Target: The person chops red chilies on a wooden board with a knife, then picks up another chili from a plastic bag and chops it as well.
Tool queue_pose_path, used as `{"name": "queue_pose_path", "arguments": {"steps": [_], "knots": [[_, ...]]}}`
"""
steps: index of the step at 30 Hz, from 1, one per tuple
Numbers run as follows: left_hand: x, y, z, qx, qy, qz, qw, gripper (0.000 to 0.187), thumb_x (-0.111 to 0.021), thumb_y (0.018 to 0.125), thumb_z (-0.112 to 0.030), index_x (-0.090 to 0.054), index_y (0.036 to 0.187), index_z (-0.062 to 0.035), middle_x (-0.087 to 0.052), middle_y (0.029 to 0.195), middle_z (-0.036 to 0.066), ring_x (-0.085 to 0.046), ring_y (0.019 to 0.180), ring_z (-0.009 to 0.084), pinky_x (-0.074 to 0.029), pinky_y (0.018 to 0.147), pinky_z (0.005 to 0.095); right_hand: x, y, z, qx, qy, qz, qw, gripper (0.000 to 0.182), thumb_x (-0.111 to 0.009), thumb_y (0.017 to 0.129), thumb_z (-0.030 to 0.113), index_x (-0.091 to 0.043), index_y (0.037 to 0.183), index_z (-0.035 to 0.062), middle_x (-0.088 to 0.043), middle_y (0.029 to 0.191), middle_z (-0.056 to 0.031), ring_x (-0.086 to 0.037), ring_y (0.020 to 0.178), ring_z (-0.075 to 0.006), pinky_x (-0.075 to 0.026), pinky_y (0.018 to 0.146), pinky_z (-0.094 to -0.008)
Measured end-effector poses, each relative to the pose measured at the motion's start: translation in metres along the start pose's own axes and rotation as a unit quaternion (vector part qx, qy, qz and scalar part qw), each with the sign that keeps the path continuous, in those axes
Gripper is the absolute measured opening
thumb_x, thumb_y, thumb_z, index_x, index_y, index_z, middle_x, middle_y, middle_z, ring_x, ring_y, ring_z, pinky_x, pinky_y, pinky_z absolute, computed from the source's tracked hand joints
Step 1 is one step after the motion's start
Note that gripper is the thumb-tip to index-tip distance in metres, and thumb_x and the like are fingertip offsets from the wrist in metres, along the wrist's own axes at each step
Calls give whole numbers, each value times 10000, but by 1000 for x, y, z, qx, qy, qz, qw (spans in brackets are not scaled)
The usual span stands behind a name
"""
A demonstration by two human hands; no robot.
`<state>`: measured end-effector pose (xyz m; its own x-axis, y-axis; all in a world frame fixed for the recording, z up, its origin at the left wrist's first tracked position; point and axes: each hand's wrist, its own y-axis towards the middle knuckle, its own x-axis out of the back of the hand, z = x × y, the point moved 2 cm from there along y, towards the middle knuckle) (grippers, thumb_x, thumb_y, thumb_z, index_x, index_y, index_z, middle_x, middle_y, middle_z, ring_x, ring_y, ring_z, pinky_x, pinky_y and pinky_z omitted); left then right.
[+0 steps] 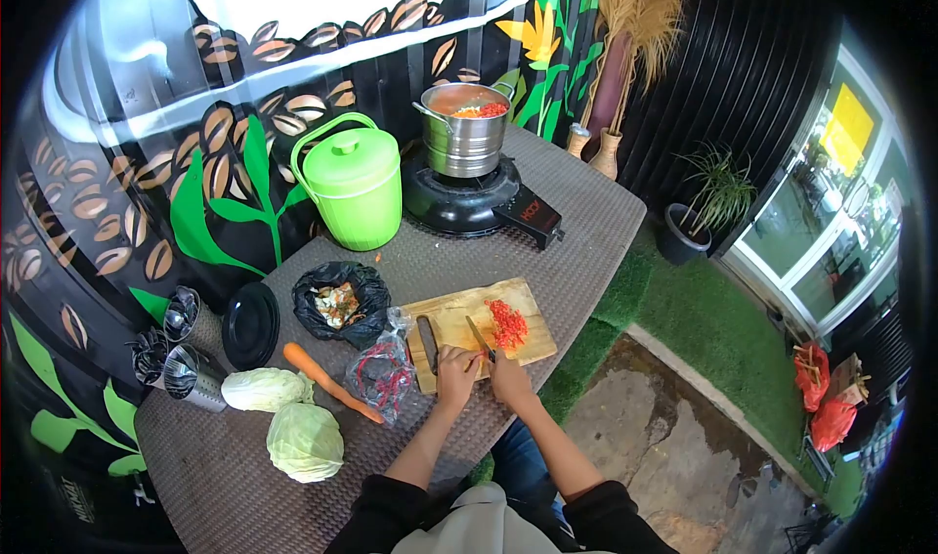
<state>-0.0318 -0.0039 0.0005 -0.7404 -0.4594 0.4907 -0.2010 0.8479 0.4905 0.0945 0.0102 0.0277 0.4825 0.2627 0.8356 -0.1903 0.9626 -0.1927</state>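
Observation:
My right hand (510, 380) is wrapped round the handle of a knife (478, 333), its blade over the wooden cutting board (449, 312). Beside it, my left hand (456, 374) presses its fingers on a small reddish piece near the board's front edge. Chopped red pieces (507, 324) lie in a heap on the right part of the board. Left of the board are a clear plastic bag (381, 370) with red in it and an orange carrot (330, 382).
Behind the board, a steel pot (465, 134) stands on a black portable stove (454, 200), near a green lidded bucket (353, 188). A black bag (341, 303) of scraps, two cabbages (305, 443), a black plate (250, 324) and metal holders (195, 378) are at the left.

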Motion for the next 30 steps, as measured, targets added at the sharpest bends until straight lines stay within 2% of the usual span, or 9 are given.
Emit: {"name": "queue_pose_path", "arguments": {"steps": [3,7,14,17,20,22,26,28,30], "knots": [[1,1,-3,-10,23,-6,1000,112,-694,740,-77,-711,842,-34,-629,796,107,-532,840,277,-432,764,367,-6,-13,1,-3,-15,-51,999,279,-425,939,271,-423,1047,15,-618,856,-289,-614,836,-451,-491,725,-522],[2,1,-8,-29,25,-20,999,105,-681,751,-73,-708,846,-34,-616,793,97,-530,835,275,-426,760,369,-8,-11,5,-34,-14,-31,999,282,-433,933,267,-431,1060,16,-621,860,-281,-618,825,-444,-490,732,-515],[2,-1,-7,-31,51,-6,998,92,-647,760,-65,-690,840,-48,-574,809,77,-510,858,265,-422,783,373,4,-5,-9,34,-5,5,999,288,-477,918,258,-428,1037,0,-603,852,-306,-597,821,-467,-468,700,-540],[0,1,-7,-31,50,-4,998,101,-644,757,-60,-692,846,-53,-573,813,76,-510,861,265,-423,786,371,-9,-13,-5,-24,-14,-11,1000,311,-467,927,288,-437,1043,1,-614,879,-291,-615,820,-449,-490,719,-524],[1,-1,-8,-26,58,-2,998,107,-640,754,-57,-698,845,-55,-577,815,76,-511,866,263,-424,789,369,-8,-7,-6,-16,14,-27,999,325,-463,930,301,-437,1042,-2,-612,884,-300,-615,828,-451,-491,719,-525],[1,1,-9,-26,61,-2,998,106,-638,753,-55,-701,838,-54,-581,815,75,-512,870,263,-424,792,368,1,0,-7,12,2,-8,1000,294,-475,923,273,-433,1031,3,-603,801,-309,-598,811,-468,-464,704,-548],[-2,-1,0,-5,39,-3,999,120,-640,736,-29,-717,822,-59,-608,824,80,-520,869,261,-436,770,363,-4,-5,-10,28,18,-3,999,306,-474,925,283,-434,1040,3,-608,822,-305,-598,819,-469,-465,711,-549],[-2,0,0,-5,38,1,999,136,-651,723,-11,-726,824,-64,-617,820,89,-525,858,264,-452,753,360,-13,-17,-3,-35,-2,-16,999,307,-458,933,290,-421,1048,7,-616,889,-291,-613,836,-454,-492,717,-527],[-1,0,-3,-15,28,-15,999,122,-633,723,-36,-715,813,-51,-621,812,73,-522,878,251,-411,773,366,-15,-12,-5,-27,8,-18,999,309,-462,930,292,-421,1051,10,-617,885,-290,-613,838,-455,-492,719,-526]]}}
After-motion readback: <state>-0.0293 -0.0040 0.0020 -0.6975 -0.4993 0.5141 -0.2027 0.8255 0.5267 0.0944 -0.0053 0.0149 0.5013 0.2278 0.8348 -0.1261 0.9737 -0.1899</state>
